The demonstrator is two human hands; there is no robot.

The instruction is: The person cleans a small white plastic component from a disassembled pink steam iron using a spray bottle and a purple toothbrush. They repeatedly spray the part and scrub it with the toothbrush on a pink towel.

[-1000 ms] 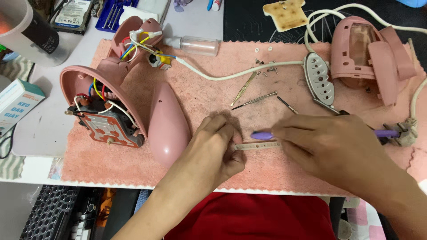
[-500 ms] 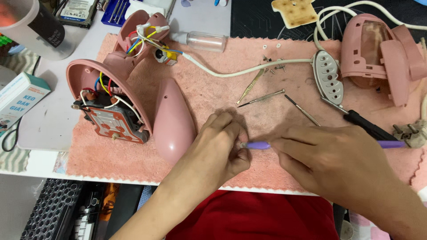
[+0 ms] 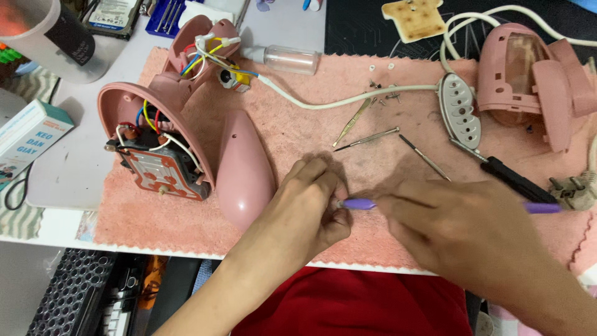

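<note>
The purple-handled tool (image 3: pixel 359 203) lies level just above the pink towel (image 3: pixel 298 134) near its front edge, its tip pinched in the curled fingers of the left hand (image 3: pixel 311 208) and its shaft gripped under the closed right hand (image 3: pixel 463 227), with the far end sticking out beyond it. Whatever tiny part sits at the tip is hidden, so a slip of the left fingertips could likely flick it into the towel's pile. A jerk of the right hand might also knock the black-handled screwdriver (image 3: pixel 516 180) or the tweezers (image 3: pixel 354 119) close behind.

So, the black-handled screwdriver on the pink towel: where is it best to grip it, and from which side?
Grip the black-handled screwdriver at its thick black handle, coming from above on the right hand side. It lies flat, its thin shaft pointing up-left, so the handle is probably the easiest part to grasp.
</note>
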